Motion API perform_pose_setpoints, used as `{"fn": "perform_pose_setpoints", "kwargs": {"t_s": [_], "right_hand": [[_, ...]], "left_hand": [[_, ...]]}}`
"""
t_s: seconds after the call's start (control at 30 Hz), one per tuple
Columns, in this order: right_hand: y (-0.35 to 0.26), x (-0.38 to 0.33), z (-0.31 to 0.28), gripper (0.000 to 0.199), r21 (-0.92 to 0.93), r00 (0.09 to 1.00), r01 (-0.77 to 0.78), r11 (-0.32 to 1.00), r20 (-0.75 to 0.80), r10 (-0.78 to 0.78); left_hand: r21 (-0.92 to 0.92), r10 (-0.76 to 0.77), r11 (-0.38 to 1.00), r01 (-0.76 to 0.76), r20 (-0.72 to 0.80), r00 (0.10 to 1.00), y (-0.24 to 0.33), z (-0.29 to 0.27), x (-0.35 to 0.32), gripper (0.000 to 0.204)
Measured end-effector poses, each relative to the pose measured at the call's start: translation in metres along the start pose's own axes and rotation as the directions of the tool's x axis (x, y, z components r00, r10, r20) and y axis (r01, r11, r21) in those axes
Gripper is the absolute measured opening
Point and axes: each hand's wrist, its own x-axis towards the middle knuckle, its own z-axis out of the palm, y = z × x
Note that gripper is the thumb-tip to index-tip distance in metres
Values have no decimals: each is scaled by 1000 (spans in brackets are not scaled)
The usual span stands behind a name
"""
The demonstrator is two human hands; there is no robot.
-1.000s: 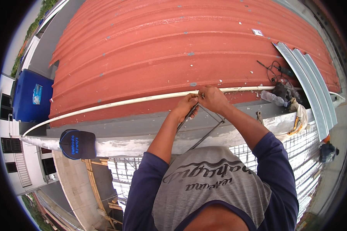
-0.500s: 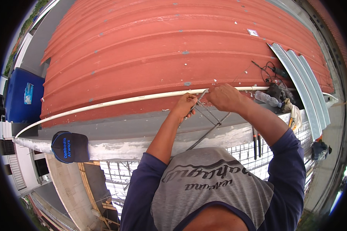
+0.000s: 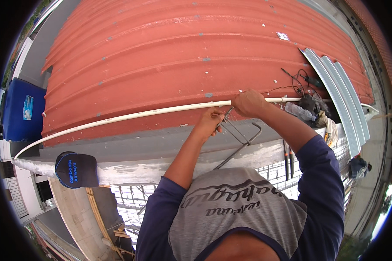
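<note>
A long grey steel bar [image 3: 231, 157] with a hooked upper end rises from in front of my chest. A thinner bent steel rod, shaped like a rebar stirrup [image 3: 236, 133], crosses it below the hook and runs up to my hands. The fingers of my left hand [image 3: 211, 123] are closed round the stirrup's left side. My right hand [image 3: 249, 104] is a fist at its top end, close to a long white plastic pipe [image 3: 161, 110]. What lies inside the right fist is mostly hidden.
Red corrugated roofing [image 3: 152, 65] spreads beyond the pipe. A dark cap [image 3: 77, 170] lies on the ledge at left. Right stand grey metal sheets [image 3: 335, 95], a plastic bottle [image 3: 299, 112], a corded tool [image 3: 312, 81] and orange-handled cutters [image 3: 288, 161]. Wire mesh [image 3: 133, 198] hangs below the ledge.
My right fist has shifted slightly up and left with the stirrup's top end. The long bar's hooked end now shows more fully below it. My left hand keeps its hold.
</note>
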Motion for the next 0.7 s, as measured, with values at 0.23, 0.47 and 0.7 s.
{"fn": "perform_pose_setpoints", "kwargs": {"t_s": [0.23, 0.47, 0.7], "right_hand": [[-13, -32, 15, 16, 238, 998, 46, 970, 29, -55], [-27, -22, -24, 13, 414, 988, 122, 902, -133, -73], [-35, 25, -44, 27, -146, 976, 186, 972, -85, -200]], "left_hand": [[-40, 19, 999, -18, 16, 1000, -9, -4, 8, 27], [52, 43, 998, -40, -62, 997, -9, 2, 6, 21], [115, 91, 990, -81, -81, 993, -4, 6, 4, 26]]}}
